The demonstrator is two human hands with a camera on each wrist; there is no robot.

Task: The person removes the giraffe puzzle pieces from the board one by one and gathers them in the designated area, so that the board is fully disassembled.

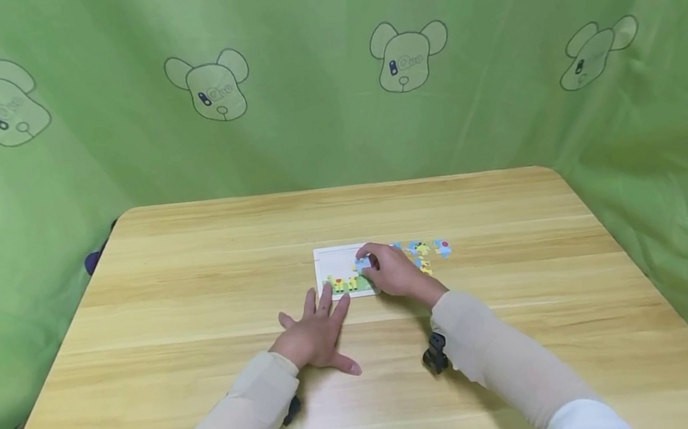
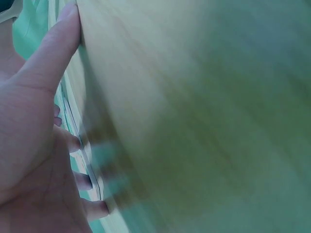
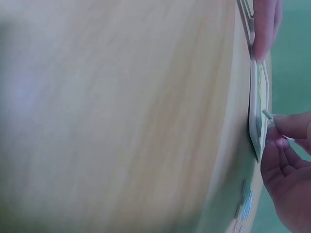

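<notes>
A white puzzle tray [image 1: 336, 258] lies on the table, its lower part filled with green and yellow pieces [image 1: 345, 285] showing giraffe legs. My right hand [image 1: 396, 270] pinches a light-blue puzzle piece [image 1: 362, 265] between thumb and fingers over the tray's right side. In the right wrist view the pinched piece [image 3: 267, 115] is tilted above the tray [image 3: 253, 116]. My left hand [image 1: 315, 334] is spread, with fingertips at the tray's near edge and the thumb out to the right. Its straight fingers [image 2: 82, 181] show in the left wrist view.
Several loose puzzle pieces [image 1: 422, 248], blue and yellow, lie right of the tray, partly behind my right hand. The wooden table [image 1: 195, 261] has a green curtain [image 1: 322, 138] with printed bear heads around it. A dark purple object [image 1: 92, 262] shows beyond the left edge.
</notes>
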